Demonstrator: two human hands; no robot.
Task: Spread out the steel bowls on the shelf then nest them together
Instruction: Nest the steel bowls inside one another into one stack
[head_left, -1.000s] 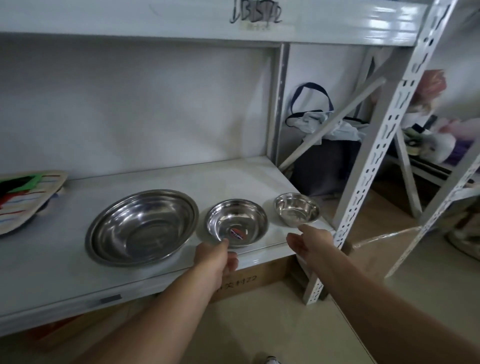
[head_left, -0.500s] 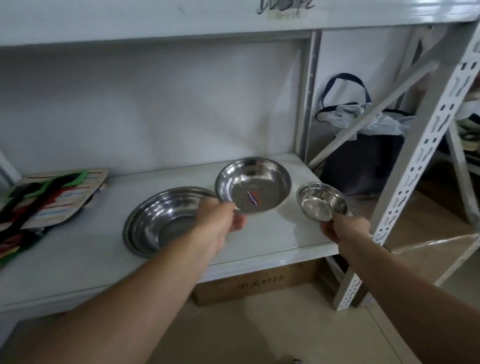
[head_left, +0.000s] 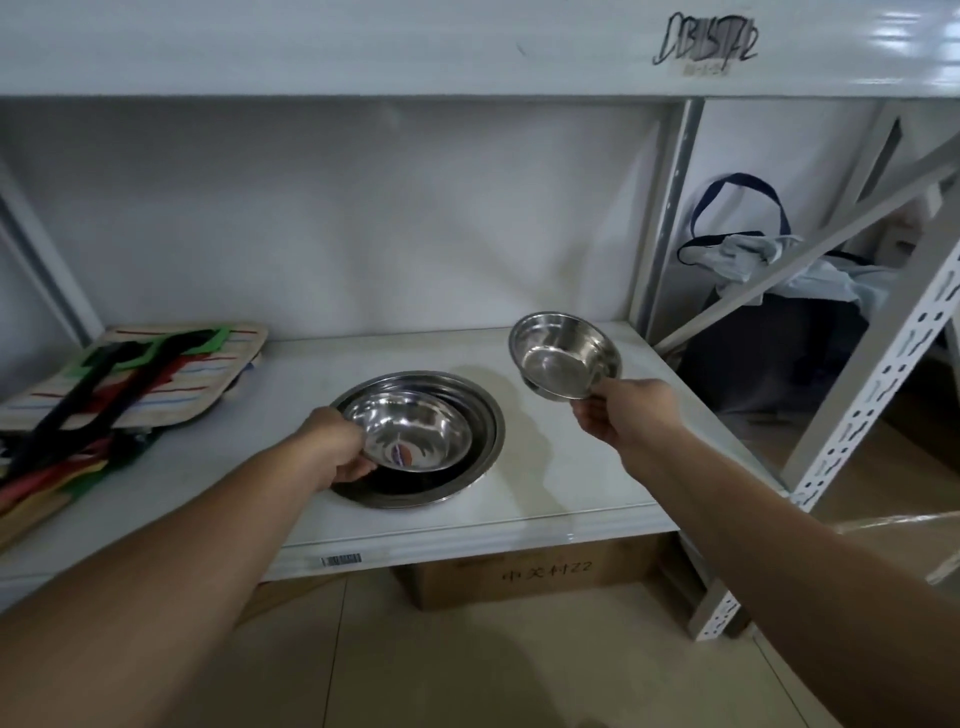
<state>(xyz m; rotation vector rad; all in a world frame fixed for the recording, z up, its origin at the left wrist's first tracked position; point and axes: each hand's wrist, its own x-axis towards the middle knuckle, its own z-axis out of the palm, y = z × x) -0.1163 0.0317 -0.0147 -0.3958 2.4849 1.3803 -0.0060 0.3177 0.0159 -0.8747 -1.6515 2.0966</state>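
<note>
The large steel bowl (head_left: 478, 457) rests in the middle of the white shelf (head_left: 571, 467). Inside it sits the medium steel bowl (head_left: 415, 431), which has a sticker on its bottom; my left hand (head_left: 337, 447) grips its near-left rim. Whether it rests fully on the large bowl I cannot tell. My right hand (head_left: 623, 415) holds the small steel bowl (head_left: 563, 356) by its near rim, tilted toward me in the air, right of and above the large bowl.
A striped cloth mat with coloured straps (head_left: 119, 384) lies at the shelf's left end. The perforated upright post (head_left: 872, 415) stands at the right. A dark bag (head_left: 769, 338) sits behind it, and a cardboard box (head_left: 530, 577) under the shelf.
My left hand has carried the medium bowl left and down into the large bowl. My right hand has lifted the small bowl off the shelf and tilted it.
</note>
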